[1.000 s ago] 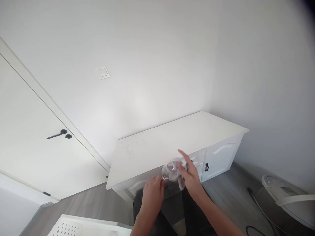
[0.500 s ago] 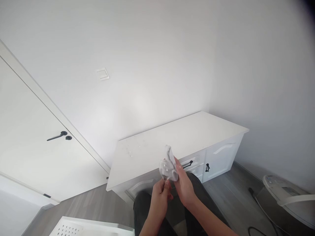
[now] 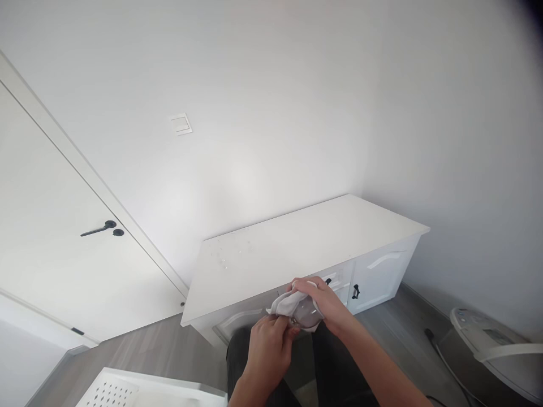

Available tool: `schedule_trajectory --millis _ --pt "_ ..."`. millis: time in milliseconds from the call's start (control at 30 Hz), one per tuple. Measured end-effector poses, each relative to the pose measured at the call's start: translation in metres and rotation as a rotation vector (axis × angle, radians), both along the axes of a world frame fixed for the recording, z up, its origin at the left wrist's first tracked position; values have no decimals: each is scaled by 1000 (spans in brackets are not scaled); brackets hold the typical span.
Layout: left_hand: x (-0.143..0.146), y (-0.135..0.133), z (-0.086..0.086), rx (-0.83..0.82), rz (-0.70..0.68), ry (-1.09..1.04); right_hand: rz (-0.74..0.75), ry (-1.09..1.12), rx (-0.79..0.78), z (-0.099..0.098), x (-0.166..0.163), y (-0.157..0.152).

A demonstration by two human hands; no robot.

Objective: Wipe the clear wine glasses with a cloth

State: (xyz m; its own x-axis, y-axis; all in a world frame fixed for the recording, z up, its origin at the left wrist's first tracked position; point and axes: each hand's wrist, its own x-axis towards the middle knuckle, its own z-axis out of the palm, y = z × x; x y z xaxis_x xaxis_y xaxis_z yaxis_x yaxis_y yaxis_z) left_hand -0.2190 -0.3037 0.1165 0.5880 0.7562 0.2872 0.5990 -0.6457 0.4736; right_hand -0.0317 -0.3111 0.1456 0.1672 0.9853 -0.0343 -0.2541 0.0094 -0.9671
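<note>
A clear wine glass [image 3: 307, 314] is tilted in front of the cabinet, above my lap. My left hand [image 3: 268, 346] is closed at the base end of the bowl, where its fingers hide the stem. A white cloth [image 3: 287, 303] wraps the far side and rim of the glass. My right hand [image 3: 326, 301] is closed over the cloth, pressing it round the bowl; some of its fingers are hidden behind the glass.
A white cabinet [image 3: 297, 243] with black handles stands against the wall, water drops [image 3: 224, 265] on its left top. Lower left is a white perforated basket [image 3: 112, 393]. A white appliance [image 3: 487, 333] and its cable are at right; a door [image 3: 63, 186] is at left.
The glass has tilted over to the right and come slightly lower. My right hand has shifted from beside the bowl to over it, spreading the cloth across it.
</note>
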Motion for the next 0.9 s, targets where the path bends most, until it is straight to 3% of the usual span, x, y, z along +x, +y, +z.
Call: schedule_trajectory --millis 67,133,233,300,367,467,533,600,700,767,900 --pt "2 -1 -3 -148 -6 -157 -34 425 -41 -1 -9 -2" --pt "8 -4 -8 -360 -5 -359 -15 685 -20 -1 -25 -4" --pt "19 -8 -14 -603 90 -665 -26 697 4 -1 -48 -9" --pt "24 -9 -14 -669 210 -765 -88 426 114 -5 -57 -13" --pt "24 -8 -12 -663 313 -759 -117 -61 332 -11 -59 -16" --pt "20 -5 -10 -581 376 -692 -48 -811 676 -15 -50 -17" --pt "16 -5 -9 -523 314 -609 -82 -1054 796 -13 -40 -14" --pt "11 -6 -8 -451 187 -475 -174 -1087 800 -7 -31 -11" --pt "4 -10 -9 -293 73 -299 -263 -826 593 0 -23 -7" --pt "2 -12 -11 -220 63 -261 -280 -462 349 3 -23 -7" --pt "6 -15 -19 -371 81 -443 -137 349 -87 -1 -42 -11"
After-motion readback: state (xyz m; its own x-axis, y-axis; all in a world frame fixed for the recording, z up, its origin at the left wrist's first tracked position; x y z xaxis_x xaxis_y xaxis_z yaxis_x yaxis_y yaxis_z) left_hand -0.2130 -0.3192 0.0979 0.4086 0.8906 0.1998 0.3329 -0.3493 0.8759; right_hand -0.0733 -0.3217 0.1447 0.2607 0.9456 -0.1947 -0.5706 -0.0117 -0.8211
